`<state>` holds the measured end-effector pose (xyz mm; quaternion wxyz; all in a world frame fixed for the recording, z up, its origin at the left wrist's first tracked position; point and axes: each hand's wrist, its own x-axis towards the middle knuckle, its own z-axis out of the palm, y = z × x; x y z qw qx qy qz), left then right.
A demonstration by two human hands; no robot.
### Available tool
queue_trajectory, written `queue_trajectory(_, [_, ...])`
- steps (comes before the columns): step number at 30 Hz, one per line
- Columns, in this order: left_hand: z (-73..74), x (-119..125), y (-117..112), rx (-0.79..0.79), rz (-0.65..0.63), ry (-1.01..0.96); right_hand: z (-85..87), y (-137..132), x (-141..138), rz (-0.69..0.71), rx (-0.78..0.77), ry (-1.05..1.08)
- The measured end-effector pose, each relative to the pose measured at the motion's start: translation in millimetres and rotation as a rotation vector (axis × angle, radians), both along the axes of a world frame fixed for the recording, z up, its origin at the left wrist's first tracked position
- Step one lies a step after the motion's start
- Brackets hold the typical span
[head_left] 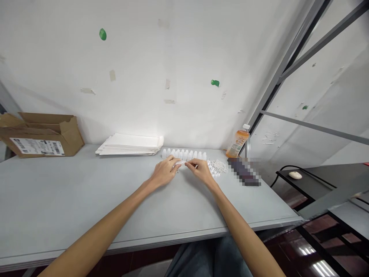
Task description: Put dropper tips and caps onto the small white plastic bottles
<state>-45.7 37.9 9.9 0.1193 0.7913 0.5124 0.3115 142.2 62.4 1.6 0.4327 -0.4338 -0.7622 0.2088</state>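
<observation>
My left hand point(165, 170) and my right hand point(201, 169) meet near the back middle of the table. Between their closed fingertips is a small white plastic piece point(181, 162), pinched from both sides; its exact kind is too small to make out. Just behind the hands stand small white plastic bottles point(190, 155), several in close rows and upright, partly covered by my fingers. To the right of my right hand lies a loose pile of small white parts point(218, 167), some of them ring-like. A tiny item point(178, 171) rests on the table beside my left fingertips.
A grey table point(86, 200) runs along a white wall. Flat white envelopes point(131, 144) are stacked left of the bottles, and an open cardboard box point(43, 134) sits farther left. On the right stand an orange drink bottle point(238, 141) and a blurred dark object point(244, 172).
</observation>
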Motion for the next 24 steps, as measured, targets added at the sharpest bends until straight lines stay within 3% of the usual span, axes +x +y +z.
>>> queue_trajectory(4, [-0.5,0.4,4.3,-0.038,-0.024,-0.085,-3.1,-1.2,-1.8,-0.094,0.189,-0.151])
queue_trajectory(11, [4.8,16.4,3.0,-0.127,-0.059,-0.320,-1.8,-7.1,-4.7,-0.388,0.509,-0.342])
queue_trajectory(24, [9.6,26.1,-4.2,-0.298,-0.155,-0.603,1.6,-8.4,-3.0,-0.481,0.505,-0.234])
